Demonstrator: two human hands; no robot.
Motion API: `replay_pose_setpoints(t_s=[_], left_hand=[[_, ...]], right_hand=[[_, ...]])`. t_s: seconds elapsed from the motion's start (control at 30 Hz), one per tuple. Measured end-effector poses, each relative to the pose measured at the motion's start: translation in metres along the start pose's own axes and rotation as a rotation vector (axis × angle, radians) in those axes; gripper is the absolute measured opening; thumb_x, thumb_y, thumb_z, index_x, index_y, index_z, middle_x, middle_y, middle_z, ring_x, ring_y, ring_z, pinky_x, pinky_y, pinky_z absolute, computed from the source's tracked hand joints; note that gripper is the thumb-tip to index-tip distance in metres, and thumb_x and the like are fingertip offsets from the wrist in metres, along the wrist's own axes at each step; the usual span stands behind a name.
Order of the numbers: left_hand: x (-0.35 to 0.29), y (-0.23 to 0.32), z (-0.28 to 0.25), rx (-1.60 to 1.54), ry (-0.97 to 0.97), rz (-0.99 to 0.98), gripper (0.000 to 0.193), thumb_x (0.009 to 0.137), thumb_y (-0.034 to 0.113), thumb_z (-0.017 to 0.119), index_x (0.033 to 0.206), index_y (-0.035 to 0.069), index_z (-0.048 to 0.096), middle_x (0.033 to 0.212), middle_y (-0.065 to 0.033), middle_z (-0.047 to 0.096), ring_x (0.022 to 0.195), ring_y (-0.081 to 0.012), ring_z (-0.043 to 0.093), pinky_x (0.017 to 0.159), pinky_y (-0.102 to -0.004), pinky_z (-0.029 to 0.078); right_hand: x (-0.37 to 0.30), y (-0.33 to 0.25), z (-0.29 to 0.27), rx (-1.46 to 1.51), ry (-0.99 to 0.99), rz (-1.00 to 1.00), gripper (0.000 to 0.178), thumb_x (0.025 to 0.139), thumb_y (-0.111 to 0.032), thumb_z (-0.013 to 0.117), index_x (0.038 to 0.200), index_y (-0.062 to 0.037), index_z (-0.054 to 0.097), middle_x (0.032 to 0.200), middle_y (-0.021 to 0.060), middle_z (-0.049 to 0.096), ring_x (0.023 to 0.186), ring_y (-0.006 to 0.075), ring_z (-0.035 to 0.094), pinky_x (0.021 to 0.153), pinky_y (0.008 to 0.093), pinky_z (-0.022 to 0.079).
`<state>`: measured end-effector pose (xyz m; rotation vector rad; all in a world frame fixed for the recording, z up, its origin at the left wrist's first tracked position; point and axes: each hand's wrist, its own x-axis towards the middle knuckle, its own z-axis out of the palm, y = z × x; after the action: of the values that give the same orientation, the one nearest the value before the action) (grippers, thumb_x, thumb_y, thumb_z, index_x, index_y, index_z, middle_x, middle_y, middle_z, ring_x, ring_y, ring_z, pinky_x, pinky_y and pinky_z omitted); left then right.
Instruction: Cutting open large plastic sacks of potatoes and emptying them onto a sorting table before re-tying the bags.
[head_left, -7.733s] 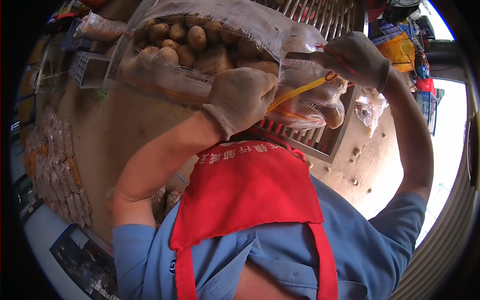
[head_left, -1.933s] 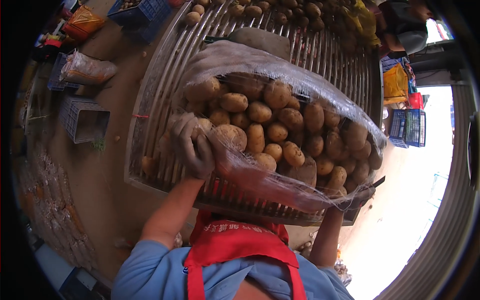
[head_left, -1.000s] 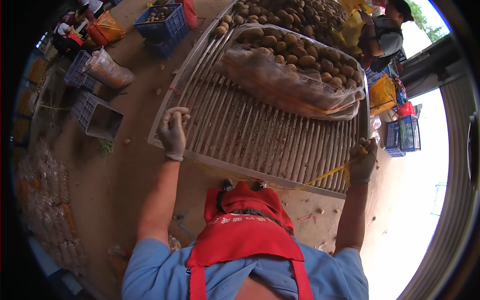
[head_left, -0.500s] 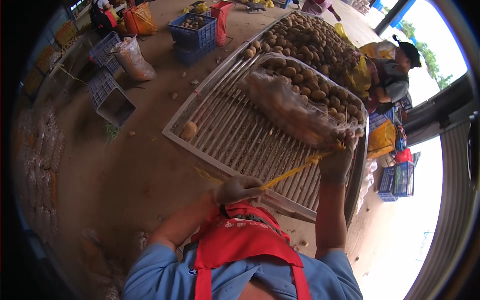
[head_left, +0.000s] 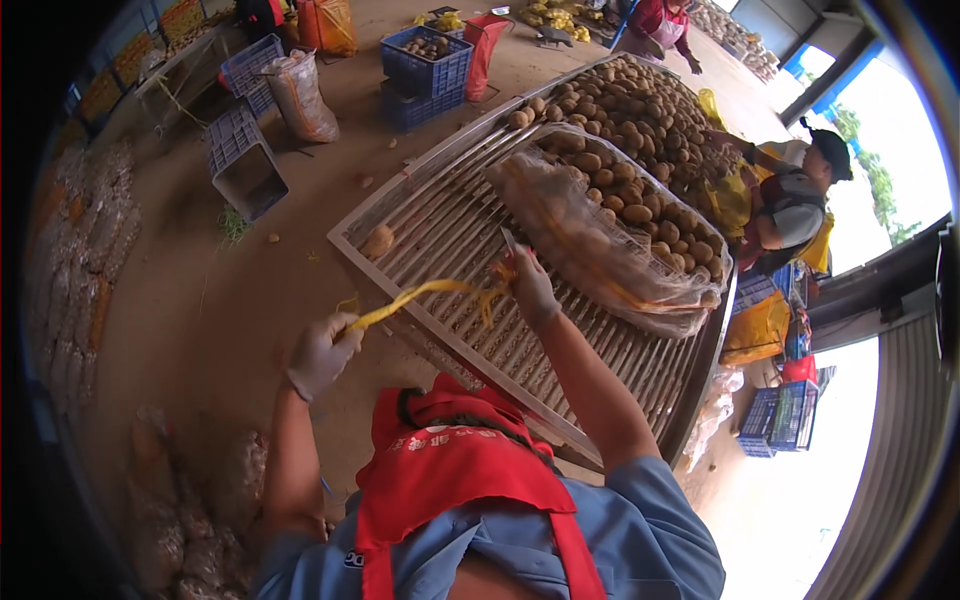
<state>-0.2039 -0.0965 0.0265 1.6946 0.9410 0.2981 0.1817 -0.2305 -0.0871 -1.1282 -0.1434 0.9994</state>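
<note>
Yellow, crinkled plastic strip [head_left: 425, 288] hangs in a slack curve between the two hands, partly over the near left edge of the slatted metal bench [head_left: 450, 220]. The left hand [head_left: 325, 352], gloved in pale grey knit, has its grip clamped on one end; the right hand [head_left: 530, 288], gloved alike, has its grip closed around the other, where the strip bunches into a frayed tangle. A thin grey sliver [head_left: 508, 239] (perhaps a blade, too small to be sure) sticks out past the right hand, and a sudden tug could turn it against the strip or the glove. With so much slack, a loose tail might also catch between the slats. Just beyond lies a long, translucent mesh sack [head_left: 590, 262], gaping over rounded brown potatoes [head_left: 637, 213]; if the right forearm [head_left: 595, 390] snagged its flimsy wall, some could spill. A lone tan potato [head_left: 378, 242] sits at the bench's left edge, where a knock would probably send it to the dusty brown floor [head_left: 290, 265]. Past the sack, a broad heap of potatoes [head_left: 640, 115] could slump if the co-worker in a black cap [head_left: 795, 205] disturbed it
</note>
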Motion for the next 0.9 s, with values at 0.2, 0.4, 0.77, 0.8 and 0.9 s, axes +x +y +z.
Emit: replay_pose_setpoints(t_s=[0.2,0.4,0.77,0.8,0.9], left_hand=[[0.006,-0.04,0.026,0.309,0.2,0.232,0.026,0.094,0.022,0.069,0.114,0.005,0.075,0.091,-0.0189,0.075,0.081,-0.032,0.074,0.074,-0.042,0.057],[-0.023,-0.08,0.045,0.358,0.229,0.033,0.029,0.094,0.026,0.069,0.115,0.007,0.075,0.089,-0.0162,0.076,0.081,-0.0295,0.074,0.076,-0.0418,0.056],[-0.044,-0.095,0.07,0.555,0.515,0.158,0.044,0.094,0.029,0.07,0.13,0.003,0.067,0.115,-0.0193,0.075,0.104,-0.0338,0.074,0.092,-0.0414,0.058],[-0.049,-0.097,0.065,0.511,0.513,0.119,0.046,0.094,0.029,0.069,0.132,0.002,0.065,0.12,-0.0199,0.075,0.107,-0.0353,0.073,0.095,-0.0415,0.057],[-0.07,-0.112,0.036,0.039,0.178,-0.081,0.041,0.096,0.029,0.068,0.129,0.004,0.068,0.118,-0.0201,0.076,0.108,-0.0342,0.073,0.098,-0.0414,0.056]], right_hand=[[-0.025,0.023,0.035,-0.45,0.101,-0.331,0.059,0.108,-0.028,0.063,0.157,0.0003,0.045,0.148,0.0172,0.058,0.132,0.0245,0.058,0.11,0.0352,0.045],[-0.131,0.053,-0.004,-0.517,-0.109,-0.096,0.031,0.11,-0.018,0.053,0.13,0.0005,0.067,0.105,0.0074,0.074,0.089,0.0153,0.072,0.075,0.0282,0.056],[-0.171,0.086,-0.016,-0.339,-0.09,-0.04,0.022,0.109,-0.018,0.059,0.118,-0.0019,0.07,0.092,0.0071,0.074,0.075,0.0127,0.069,0.065,0.0242,0.053],[-0.177,0.088,-0.009,-0.247,-0.112,-0.049,0.022,0.109,-0.017,0.058,0.118,-0.0015,0.07,0.092,0.0072,0.073,0.074,0.0126,0.068,0.065,0.0247,0.053],[-0.194,0.098,0.021,-0.382,-0.178,-0.151,0.023,0.11,-0.018,0.057,0.117,-0.0008,0.07,0.092,0.0069,0.073,0.075,0.0137,0.069,0.07,0.0273,0.056]])
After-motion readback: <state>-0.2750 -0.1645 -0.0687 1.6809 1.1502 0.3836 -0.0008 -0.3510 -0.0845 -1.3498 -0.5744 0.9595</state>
